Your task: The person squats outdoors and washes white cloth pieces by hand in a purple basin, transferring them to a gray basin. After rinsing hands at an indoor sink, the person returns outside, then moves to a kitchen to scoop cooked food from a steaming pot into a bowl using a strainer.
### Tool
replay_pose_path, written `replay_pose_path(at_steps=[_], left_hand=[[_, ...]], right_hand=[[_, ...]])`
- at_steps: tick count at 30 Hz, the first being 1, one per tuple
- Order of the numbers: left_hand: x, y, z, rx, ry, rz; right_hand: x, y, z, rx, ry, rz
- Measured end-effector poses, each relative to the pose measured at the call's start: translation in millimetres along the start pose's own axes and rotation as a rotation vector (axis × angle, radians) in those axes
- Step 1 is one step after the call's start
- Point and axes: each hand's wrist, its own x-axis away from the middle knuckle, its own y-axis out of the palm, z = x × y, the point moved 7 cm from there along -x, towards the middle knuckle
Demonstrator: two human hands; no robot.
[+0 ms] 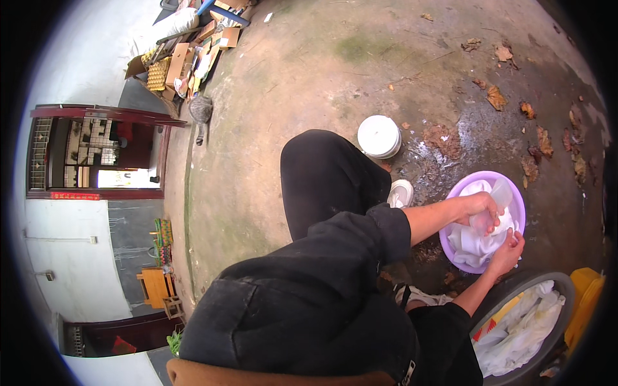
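Observation:
My left hand (pixel 480 210) is closed around a translucent plastic item (pixel 502 192), which could be a bottle or a bag; the picture does not settle it. Below it, wet-looking white cloth (pixel 470 251) lies bunched in a round purple plastic basin (pixel 451 252) on the ground. At the basin's near right side is my right hand (pixel 507 253), its fingers bent upward by the cloth. Whether those fingers pinch anything is unclear.
A white lidded bucket (pixel 380 137) stands beside my shoe (pixel 400 194). Close to my right arm sits a large grey tub (pixel 562 318) of white fabric, with a yellow container (pixel 585 294) behind. Fallen leaves (pixel 496 98) litter wet concrete. A cat (pixel 201 110) is near stacked cardboard (pixel 178 62).

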Motion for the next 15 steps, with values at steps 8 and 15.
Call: replay_pose_path(at_steps=[8,15], left_hand=[[17,-27,-4,-0.929,0.141,0.584],[-4,-53,26,-0.688,0.196,0.497]], right_hand=[[31,51,40,-0.053,0.056,-0.019],[24,-7,-7,-1.507,0.132,-0.507]])
